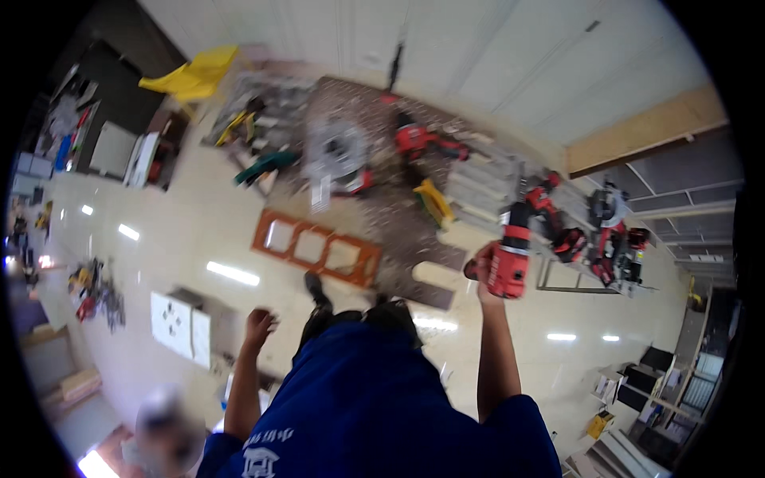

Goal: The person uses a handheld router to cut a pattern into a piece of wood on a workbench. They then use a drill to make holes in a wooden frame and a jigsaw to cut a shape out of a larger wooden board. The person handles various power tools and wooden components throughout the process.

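My right hand [484,269] is closed round a red and black cordless drill [511,255], held up at the right of centre. A long thin bit seems to point away from me, though its tip is blurred. On the left, my left hand [260,325] hangs with loosely curled fingers and nothing visible in it. Beyond the hands lies a brown board [382,191] strewn with debris. On it are a red power tool [414,140], a round saw-like tool [339,151] and a yellow piece [433,202]. A red-orange frame with three openings [296,243] lies nearer to me.
More red and black power tools [610,239] stand at the right by a metal frame. A green tool [267,166] lies left of the board, with a yellow chair-like object [195,73] behind. White boxes [182,327] stand on the glossy floor. Another person [167,430] is at lower left.
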The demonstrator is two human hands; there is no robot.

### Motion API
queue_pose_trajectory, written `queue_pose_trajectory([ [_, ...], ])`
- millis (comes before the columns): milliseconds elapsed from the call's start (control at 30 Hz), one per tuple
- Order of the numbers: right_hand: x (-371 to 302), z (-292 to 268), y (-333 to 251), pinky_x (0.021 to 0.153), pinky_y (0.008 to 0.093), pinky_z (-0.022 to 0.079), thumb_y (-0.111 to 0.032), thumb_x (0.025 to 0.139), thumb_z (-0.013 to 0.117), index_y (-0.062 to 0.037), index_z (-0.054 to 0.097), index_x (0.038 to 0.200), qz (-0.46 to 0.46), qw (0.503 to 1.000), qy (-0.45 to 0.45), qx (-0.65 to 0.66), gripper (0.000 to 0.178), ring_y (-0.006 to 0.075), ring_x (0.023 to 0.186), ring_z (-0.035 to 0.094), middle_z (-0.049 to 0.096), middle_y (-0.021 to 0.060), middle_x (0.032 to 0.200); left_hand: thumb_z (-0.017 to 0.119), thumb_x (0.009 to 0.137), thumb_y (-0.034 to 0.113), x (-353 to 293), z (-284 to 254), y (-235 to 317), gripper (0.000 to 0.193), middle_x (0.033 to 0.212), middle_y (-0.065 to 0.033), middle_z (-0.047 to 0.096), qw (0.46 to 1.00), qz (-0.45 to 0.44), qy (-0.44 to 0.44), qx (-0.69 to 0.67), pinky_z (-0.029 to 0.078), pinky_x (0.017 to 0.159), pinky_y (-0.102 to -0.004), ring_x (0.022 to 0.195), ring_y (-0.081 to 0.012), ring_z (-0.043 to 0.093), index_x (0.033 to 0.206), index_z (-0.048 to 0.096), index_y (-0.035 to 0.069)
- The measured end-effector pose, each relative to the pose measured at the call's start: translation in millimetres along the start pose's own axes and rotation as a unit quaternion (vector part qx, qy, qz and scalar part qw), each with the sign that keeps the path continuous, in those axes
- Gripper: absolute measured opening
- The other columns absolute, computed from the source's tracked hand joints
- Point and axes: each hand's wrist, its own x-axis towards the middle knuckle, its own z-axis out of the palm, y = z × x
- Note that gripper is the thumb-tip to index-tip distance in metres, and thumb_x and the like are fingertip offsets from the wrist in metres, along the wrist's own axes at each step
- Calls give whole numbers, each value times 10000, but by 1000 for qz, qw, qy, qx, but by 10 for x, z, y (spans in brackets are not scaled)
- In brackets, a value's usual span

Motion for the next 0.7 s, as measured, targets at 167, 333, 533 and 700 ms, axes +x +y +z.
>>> queue_pose_trajectory([
  [167, -640, 986, -982, 595, 278, 441, -162, 973, 602, -73, 552, 958, -80, 993, -8, -84, 104, 121, 663, 531, 534, 20, 751, 684, 974, 77, 223, 409, 890, 151, 961, -121, 715, 973, 138, -155, 100, 602, 750, -352, 904, -215, 743, 1073, 614, -12],
  [333, -919, 1910, -1432, 618, 279, 439, -129, 956, 599, -51, 572, 984, -3, 992, -120, -41, 86, 129, 676, 546, 569, 31, 783, 688, 966, 60, -318, 535, 2032, 184, 1065, -77, 713, 902, 261, -310, 148, 579, 866, -347, 1013, -193, 707, 1144, 643, 37],
  [533, -815, 2878, -1750, 715, 287, 499, -99, 986, 600, -64, 521, 1278, -24, 980, -195, 15, 305, 139, 862, 622, 623, 50, 943, 818, 854, 113, -894, 300, 2774, 669, 1440, -184, 570, 830, 452, -319, 74, 510, 1022, -408, 1243, -303, 620, 1436, 493, 48],
  [700, -642, 3163, -2023, 797, 301, 552, -154, 947, 655, -31, 522, 1337, -8, 966, -237, 103, 429, 179, 928, 664, 634, 106, 1220, 802, 863, 149, -958, 60, 3078, 805, 1538, -229, 477, 785, 523, -321, 88, 395, 1153, -465, 1418, -394, 484, 1542, 384, 41],
])
